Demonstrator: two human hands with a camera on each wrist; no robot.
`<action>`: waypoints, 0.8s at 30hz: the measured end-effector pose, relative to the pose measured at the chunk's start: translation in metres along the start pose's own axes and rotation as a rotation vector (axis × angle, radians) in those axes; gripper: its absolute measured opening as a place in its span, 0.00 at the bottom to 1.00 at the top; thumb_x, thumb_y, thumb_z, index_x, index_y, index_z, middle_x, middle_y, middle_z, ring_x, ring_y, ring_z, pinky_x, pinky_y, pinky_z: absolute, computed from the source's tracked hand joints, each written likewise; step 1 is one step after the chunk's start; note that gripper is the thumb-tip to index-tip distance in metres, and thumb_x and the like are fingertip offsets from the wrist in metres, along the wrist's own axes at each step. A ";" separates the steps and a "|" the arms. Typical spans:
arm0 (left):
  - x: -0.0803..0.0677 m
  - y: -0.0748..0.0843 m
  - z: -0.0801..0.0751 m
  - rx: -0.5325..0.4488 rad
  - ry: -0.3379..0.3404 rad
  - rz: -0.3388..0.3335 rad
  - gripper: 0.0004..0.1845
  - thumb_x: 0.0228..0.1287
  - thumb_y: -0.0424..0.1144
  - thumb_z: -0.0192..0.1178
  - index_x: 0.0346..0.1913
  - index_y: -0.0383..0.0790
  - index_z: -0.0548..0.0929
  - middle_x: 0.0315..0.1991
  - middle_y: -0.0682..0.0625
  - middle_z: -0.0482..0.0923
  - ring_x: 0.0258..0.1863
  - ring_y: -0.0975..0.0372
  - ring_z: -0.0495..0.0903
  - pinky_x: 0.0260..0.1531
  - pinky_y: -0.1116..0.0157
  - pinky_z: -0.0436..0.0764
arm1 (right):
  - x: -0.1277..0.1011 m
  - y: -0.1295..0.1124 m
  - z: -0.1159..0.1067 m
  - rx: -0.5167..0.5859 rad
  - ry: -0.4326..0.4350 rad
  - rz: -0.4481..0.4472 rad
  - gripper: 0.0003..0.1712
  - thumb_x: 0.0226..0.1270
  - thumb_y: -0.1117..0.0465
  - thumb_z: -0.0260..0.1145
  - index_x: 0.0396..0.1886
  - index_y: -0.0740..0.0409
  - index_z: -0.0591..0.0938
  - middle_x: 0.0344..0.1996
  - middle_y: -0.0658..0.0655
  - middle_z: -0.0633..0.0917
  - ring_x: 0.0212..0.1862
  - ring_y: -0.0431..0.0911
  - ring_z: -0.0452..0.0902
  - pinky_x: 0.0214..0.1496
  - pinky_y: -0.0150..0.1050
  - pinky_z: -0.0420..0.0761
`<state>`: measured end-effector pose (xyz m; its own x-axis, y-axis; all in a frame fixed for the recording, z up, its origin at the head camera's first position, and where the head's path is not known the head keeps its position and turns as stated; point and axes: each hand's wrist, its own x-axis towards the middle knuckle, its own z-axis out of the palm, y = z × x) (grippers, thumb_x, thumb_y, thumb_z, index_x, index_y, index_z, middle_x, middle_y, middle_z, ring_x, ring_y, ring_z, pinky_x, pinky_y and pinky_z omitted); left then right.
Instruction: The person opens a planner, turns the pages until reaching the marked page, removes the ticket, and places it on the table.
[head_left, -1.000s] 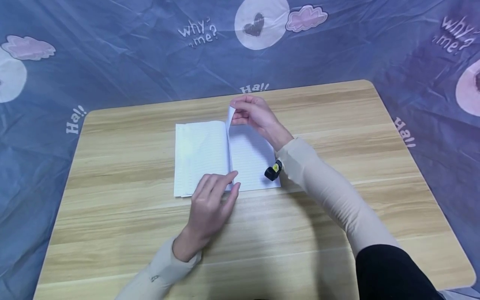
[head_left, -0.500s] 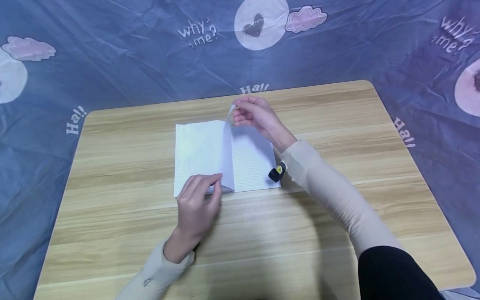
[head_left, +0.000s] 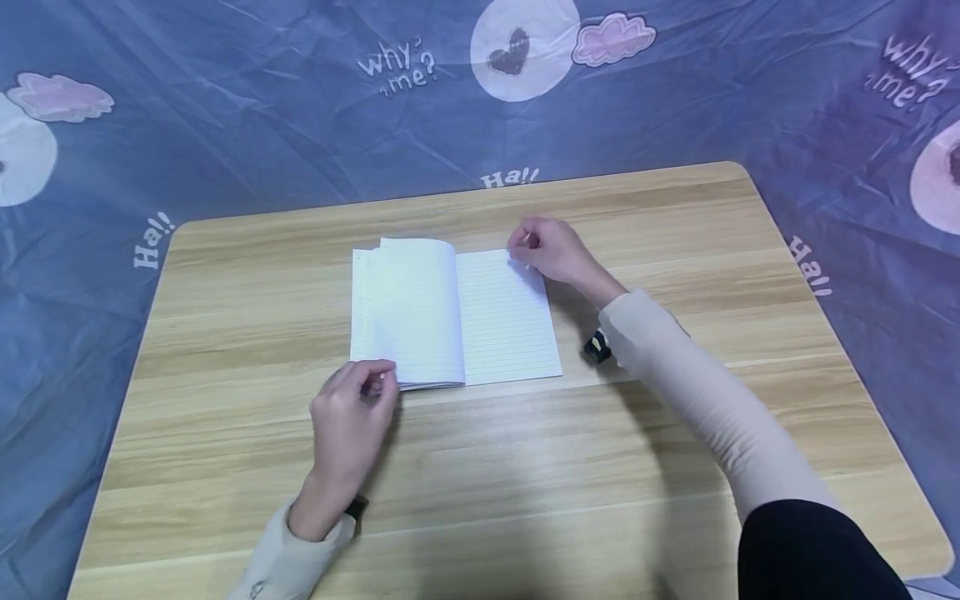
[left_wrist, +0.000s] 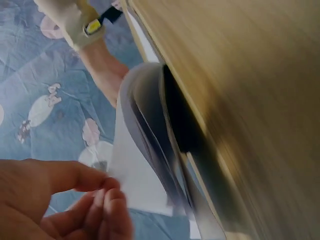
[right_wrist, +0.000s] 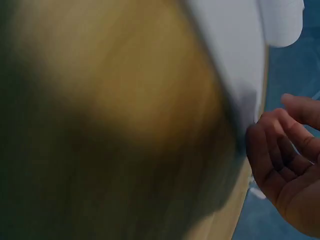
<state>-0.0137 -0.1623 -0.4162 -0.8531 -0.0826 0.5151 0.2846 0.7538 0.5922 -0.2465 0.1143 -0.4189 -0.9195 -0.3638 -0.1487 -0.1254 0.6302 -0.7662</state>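
Observation:
An open notebook with white lined pages (head_left: 502, 317) lies on the wooden table. My left hand (head_left: 348, 417) is at the lower left of the notebook, thumb and forefinger pinching the corner of a turned page (head_left: 420, 308). In the left wrist view, that page and several leaves curve up from the spine beside the left fingertips (left_wrist: 111, 184). My right hand (head_left: 551, 248) is at the top right corner of the right-hand page, fingers loosely curled. The right wrist view shows its thumb (right_wrist: 300, 107) apart from the fingers, with nothing between them.
The wooden table (head_left: 675, 275) extends around the notebook on all sides. Behind it hangs a blue patterned cloth (head_left: 300, 108). A small black device (head_left: 597, 346) is strapped near the right wrist.
The left hand has moved left and toward the near edge, carrying the page over onto the left side. The right hand has let go of the page top and moved right to the far corner.

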 end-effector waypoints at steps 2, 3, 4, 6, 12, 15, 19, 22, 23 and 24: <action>0.000 -0.003 -0.002 0.038 -0.062 -0.052 0.05 0.55 0.21 0.67 0.32 0.32 0.87 0.23 0.48 0.81 0.22 0.62 0.78 0.23 0.64 0.80 | 0.000 0.005 -0.001 -0.124 0.013 -0.038 0.08 0.69 0.63 0.67 0.46 0.57 0.84 0.30 0.58 0.81 0.33 0.51 0.76 0.37 0.43 0.75; 0.000 -0.005 -0.003 0.050 -0.093 -0.074 0.04 0.55 0.22 0.67 0.32 0.32 0.87 0.23 0.49 0.80 0.22 0.63 0.77 0.22 0.64 0.79 | 0.000 0.008 -0.001 -0.162 0.016 -0.052 0.09 0.68 0.64 0.68 0.46 0.58 0.84 0.31 0.57 0.81 0.34 0.51 0.75 0.39 0.43 0.75; 0.000 -0.006 -0.003 0.061 -0.124 -0.094 0.04 0.56 0.22 0.67 0.32 0.32 0.87 0.22 0.50 0.79 0.21 0.64 0.76 0.22 0.65 0.78 | 0.000 0.009 -0.002 -0.191 0.016 -0.062 0.10 0.67 0.64 0.68 0.47 0.58 0.84 0.31 0.57 0.81 0.35 0.50 0.75 0.41 0.44 0.74; 0.001 -0.010 -0.003 0.074 -0.178 -0.126 0.03 0.57 0.23 0.67 0.31 0.33 0.87 0.22 0.51 0.78 0.21 0.64 0.75 0.22 0.64 0.77 | 0.000 0.011 -0.002 -0.232 0.012 -0.078 0.12 0.66 0.65 0.68 0.49 0.58 0.84 0.33 0.57 0.81 0.37 0.51 0.75 0.45 0.45 0.73; 0.004 -0.018 -0.001 0.108 -0.273 -0.202 0.03 0.58 0.23 0.67 0.32 0.33 0.87 0.22 0.49 0.78 0.22 0.60 0.75 0.24 0.62 0.75 | 0.000 0.014 -0.004 -0.306 -0.011 -0.099 0.14 0.66 0.66 0.68 0.50 0.58 0.84 0.34 0.57 0.82 0.38 0.51 0.75 0.45 0.46 0.74; 0.005 -0.021 0.000 0.124 -0.317 -0.246 0.04 0.57 0.24 0.68 0.36 0.32 0.87 0.22 0.50 0.76 0.22 0.59 0.73 0.24 0.61 0.73 | -0.001 0.015 -0.004 -0.336 -0.011 -0.118 0.14 0.66 0.65 0.68 0.51 0.58 0.84 0.34 0.57 0.82 0.38 0.51 0.76 0.45 0.46 0.74; 0.007 -0.023 -0.001 0.141 -0.378 -0.289 0.10 0.56 0.24 0.68 0.42 0.33 0.87 0.21 0.51 0.72 0.22 0.58 0.71 0.25 0.60 0.71 | -0.002 0.017 -0.005 -0.353 0.006 -0.136 0.14 0.66 0.64 0.68 0.50 0.58 0.84 0.34 0.57 0.81 0.38 0.51 0.75 0.44 0.46 0.74; 0.008 -0.025 -0.002 0.156 -0.439 -0.316 0.14 0.56 0.26 0.69 0.46 0.34 0.87 0.20 0.52 0.71 0.21 0.58 0.70 0.25 0.59 0.71 | -0.003 0.017 -0.005 -0.360 0.014 -0.141 0.13 0.66 0.64 0.68 0.50 0.58 0.84 0.35 0.57 0.81 0.38 0.51 0.75 0.43 0.46 0.74; 0.008 -0.025 -0.002 0.161 -0.460 -0.326 0.14 0.56 0.26 0.70 0.47 0.35 0.87 0.19 0.53 0.71 0.21 0.58 0.70 0.25 0.59 0.71 | -0.003 0.017 -0.005 -0.360 0.014 -0.142 0.14 0.66 0.64 0.68 0.51 0.58 0.84 0.35 0.57 0.81 0.38 0.51 0.75 0.43 0.46 0.74; 0.009 -0.026 -0.002 0.171 -0.477 -0.332 0.14 0.56 0.28 0.71 0.47 0.36 0.87 0.19 0.53 0.71 0.20 0.58 0.70 0.24 0.58 0.71 | -0.003 0.017 -0.005 -0.363 0.015 -0.144 0.14 0.67 0.64 0.68 0.51 0.58 0.84 0.35 0.57 0.81 0.37 0.51 0.75 0.43 0.45 0.74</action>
<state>-0.0274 -0.1837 -0.4255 -0.9975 -0.0597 -0.0384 -0.0710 0.8351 0.5455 -0.2477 0.1295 -0.4286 -0.8880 -0.4577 -0.0447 -0.3745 0.7761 -0.5074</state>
